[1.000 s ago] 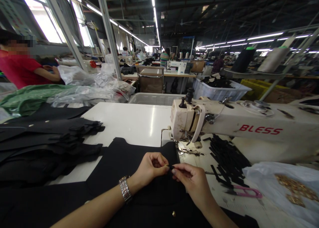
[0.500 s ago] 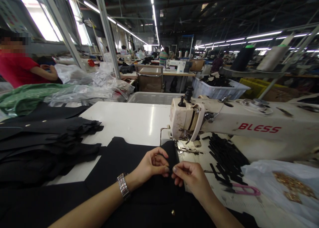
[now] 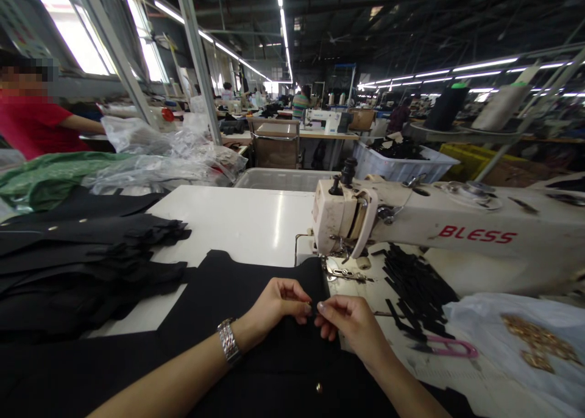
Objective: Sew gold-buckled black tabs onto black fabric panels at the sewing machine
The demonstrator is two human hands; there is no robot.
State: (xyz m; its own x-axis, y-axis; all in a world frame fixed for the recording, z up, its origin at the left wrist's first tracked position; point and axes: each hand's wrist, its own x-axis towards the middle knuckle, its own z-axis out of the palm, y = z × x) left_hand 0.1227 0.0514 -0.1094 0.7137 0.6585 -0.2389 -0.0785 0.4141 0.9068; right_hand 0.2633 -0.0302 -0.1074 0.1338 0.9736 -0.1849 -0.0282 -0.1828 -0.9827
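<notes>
Since half a second ago: left hand [image 3: 276,305] has brought its raised index finger back down toward the thumb; right hand [image 3: 350,323] almost unmoved. Far left, a co-worker in a red top [image 3: 31,122] now has an arm stretched out, bent earlier.

Grip: both hands' fingertips together, pinched on a small black piece [image 3: 314,308], mostly hidden. It sits between the two hands, above a large black panel [image 3: 237,290] spread on the white tabletop [image 3: 237,217]. One gold stud [image 3: 319,388] on the panel, near side.

Far right of the hands, a sewing machine [image 3: 420,223]; below its arm, loose black strips [image 3: 415,290]. Pink-handled snips [image 3: 452,347] just nearer. Near right, gold metal pieces [image 3: 539,339] on a plastic bag [image 3: 479,311]. Left: stacked black panels [image 3: 91,253].
</notes>
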